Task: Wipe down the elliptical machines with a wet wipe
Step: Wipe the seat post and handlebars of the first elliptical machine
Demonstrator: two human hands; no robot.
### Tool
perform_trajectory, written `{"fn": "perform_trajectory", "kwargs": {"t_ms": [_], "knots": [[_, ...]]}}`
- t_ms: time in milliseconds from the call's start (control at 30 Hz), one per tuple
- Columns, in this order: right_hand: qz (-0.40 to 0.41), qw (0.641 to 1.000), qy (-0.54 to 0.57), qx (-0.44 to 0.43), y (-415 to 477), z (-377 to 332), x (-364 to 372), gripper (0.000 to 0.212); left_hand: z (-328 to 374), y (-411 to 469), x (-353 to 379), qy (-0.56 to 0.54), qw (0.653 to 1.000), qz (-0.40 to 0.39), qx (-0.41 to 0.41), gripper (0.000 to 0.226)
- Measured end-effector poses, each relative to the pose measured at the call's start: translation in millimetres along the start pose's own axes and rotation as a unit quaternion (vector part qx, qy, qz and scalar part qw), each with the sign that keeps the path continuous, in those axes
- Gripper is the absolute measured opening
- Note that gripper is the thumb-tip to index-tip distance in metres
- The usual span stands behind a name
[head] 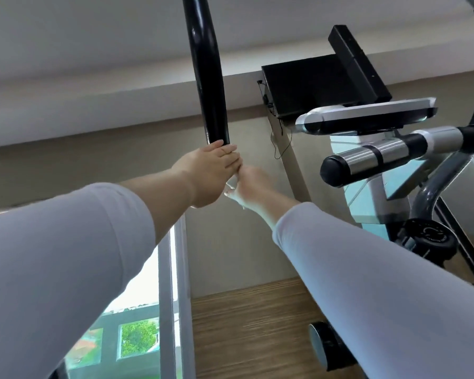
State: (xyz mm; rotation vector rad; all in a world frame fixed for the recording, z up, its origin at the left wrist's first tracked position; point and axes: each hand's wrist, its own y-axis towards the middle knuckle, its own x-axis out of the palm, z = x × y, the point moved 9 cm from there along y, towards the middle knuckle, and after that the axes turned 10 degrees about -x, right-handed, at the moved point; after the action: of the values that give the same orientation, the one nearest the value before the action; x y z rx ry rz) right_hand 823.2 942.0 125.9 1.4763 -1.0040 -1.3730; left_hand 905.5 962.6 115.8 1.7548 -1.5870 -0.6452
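Observation:
A black padded handlebar (pixel 207 77) of the elliptical machine rises upright in the middle of the view. My left hand (pixel 208 172) is wrapped around the bar just below the black grip. Directly under it my right hand (pixel 253 187) is closed on the same bar with a white wet wipe (pixel 231 184) pressed between palm and bar; only a small edge of the wipe shows. The bar below my hands is hidden by them. Both arms wear pale long sleeves.
To the right are the machine's console (pixel 367 116), a short silver and black fixed grip (pixel 372 160) and grey frame tubes (pixel 433 192). A black monitor (pixel 312 86) hangs on the wall behind. A window (pixel 137 337) is lower left, wooden flooring (pixel 244 324) below, and a small wheel (pixel 322 346).

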Motion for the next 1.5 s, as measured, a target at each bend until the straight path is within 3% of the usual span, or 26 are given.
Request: {"fn": "perform_trajectory", "kwargs": {"t_ms": [300, 433, 600, 700, 867, 1067, 1300, 1500], "knots": [[0.035, 0.988, -0.144, 0.042, -56.1, 87.3, -9.7, 0.007, -2.6, -2.4, -4.3, 0.000, 1.000, 0.001, -0.007, 0.060], [0.049, 0.990, -0.091, 0.098, -85.1, 132.7, -10.8, 0.010, -2.4, -2.8, -1.0, -0.002, 1.000, 0.005, -0.011, 0.060], [0.043, 0.984, -0.047, 0.167, -84.8, 134.1, -9.0, 0.022, -0.7, -3.0, 5.0, 0.030, 0.999, 0.020, 0.001, 0.061], [0.048, 0.983, -0.077, 0.159, -66.5, 108.4, -8.3, 0.020, -0.1, -2.5, 6.7, 0.040, 0.999, 0.032, 0.003, 0.061], [0.041, 0.994, -0.037, 0.092, -27.3, 43.6, -0.9, 0.038, 0.8, -3.0, 7.4, 0.042, 0.997, 0.067, 0.001, 0.060], [0.042, 0.998, -0.047, -0.017, -14.3, 25.0, 0.1, 0.032, 2.1, -4.9, 11.6, 0.025, 0.994, 0.110, -0.006, 0.058], [0.041, 0.986, -0.163, 0.015, -35.9, 71.6, -3.3, 0.015, 19.3, -6.7, 5.0, -0.062, 0.986, 0.126, -0.088, 0.062], [0.085, 0.986, -0.134, 0.057, -73.6, 118.2, -10.3, 0.008, 51.2, -1.7, 8.8, -0.148, 0.979, 0.109, -0.088, 0.064]]}}
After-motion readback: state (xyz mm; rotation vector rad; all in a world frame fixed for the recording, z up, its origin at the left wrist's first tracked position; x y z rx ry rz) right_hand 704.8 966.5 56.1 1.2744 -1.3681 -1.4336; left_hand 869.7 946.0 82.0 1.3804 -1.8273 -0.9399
